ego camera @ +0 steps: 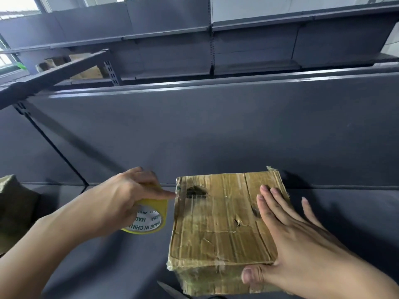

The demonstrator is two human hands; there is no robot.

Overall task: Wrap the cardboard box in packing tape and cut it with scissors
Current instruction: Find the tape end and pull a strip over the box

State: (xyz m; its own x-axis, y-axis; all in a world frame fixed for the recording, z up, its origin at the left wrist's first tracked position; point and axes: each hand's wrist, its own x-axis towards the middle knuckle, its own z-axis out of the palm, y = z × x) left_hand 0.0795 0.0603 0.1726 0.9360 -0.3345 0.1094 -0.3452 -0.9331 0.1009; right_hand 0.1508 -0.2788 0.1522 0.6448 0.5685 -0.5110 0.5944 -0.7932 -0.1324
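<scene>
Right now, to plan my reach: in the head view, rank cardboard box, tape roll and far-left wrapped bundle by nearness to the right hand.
1. cardboard box: directly under the right hand, touching.
2. tape roll: left of the box, held by the left hand.
3. wrapped bundle: at the far left edge.

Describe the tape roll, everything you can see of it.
Yellow tape roll, white inner core printed MADE IN CHINA. It stands on edge, open side toward the camera, just left of the box. The left hand grips it from above, fingers curled over its top, hiding the upper part. Whether a strip runs to the box cannot be told.
</scene>
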